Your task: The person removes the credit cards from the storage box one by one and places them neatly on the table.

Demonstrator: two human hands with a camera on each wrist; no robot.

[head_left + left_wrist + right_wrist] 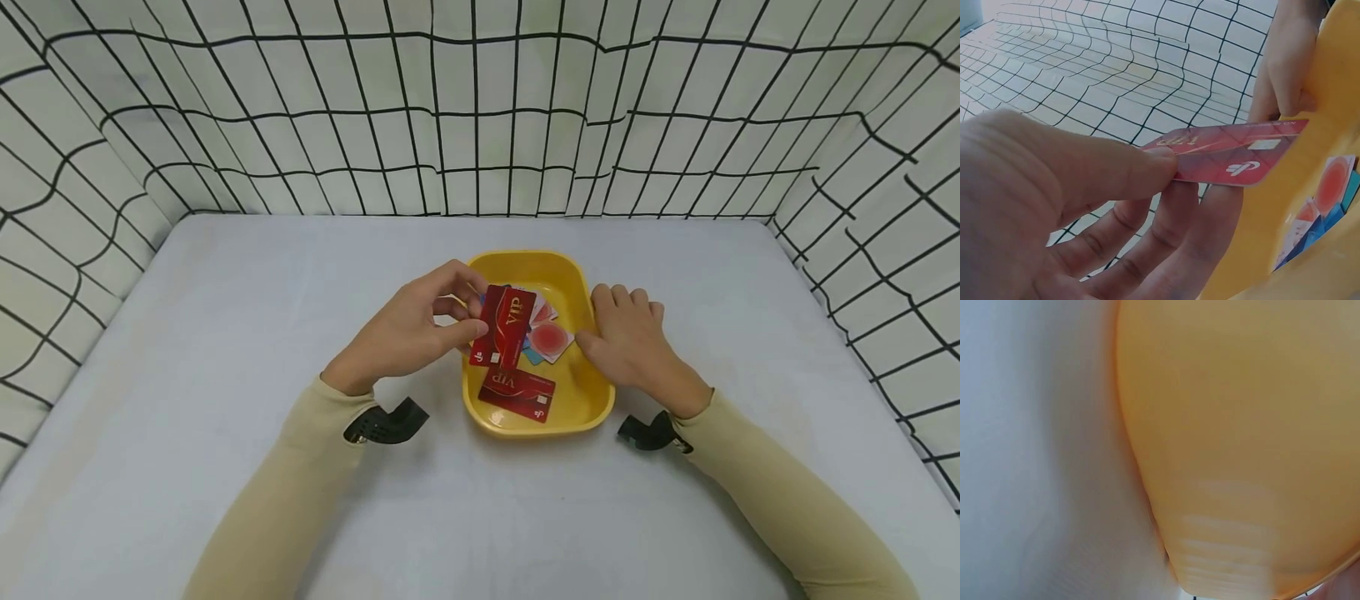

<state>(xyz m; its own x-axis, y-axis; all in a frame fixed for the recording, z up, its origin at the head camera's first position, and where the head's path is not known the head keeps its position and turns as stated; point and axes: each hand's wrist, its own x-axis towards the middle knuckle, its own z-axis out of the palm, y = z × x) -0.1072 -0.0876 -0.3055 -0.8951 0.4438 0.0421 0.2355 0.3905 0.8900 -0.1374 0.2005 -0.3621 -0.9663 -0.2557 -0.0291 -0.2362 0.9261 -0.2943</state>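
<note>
My left hand pinches a red VIP card between thumb and fingers, above the left side of a yellow plastic basin. In the left wrist view, the held card shows its chip and a white logo. Another red VIP card lies in the front of the basin. Behind it are several cards, including one with a red round pattern and a blue one. My right hand holds the basin's right rim, with the thumb at the inner side. The right wrist view mostly shows the basin's outer wall.
The basin stands on a white-covered table. A wall with a black grid rises at the back, and similar gridded sides flank the table. Black wrist straps sit at the sleeve cuffs.
</note>
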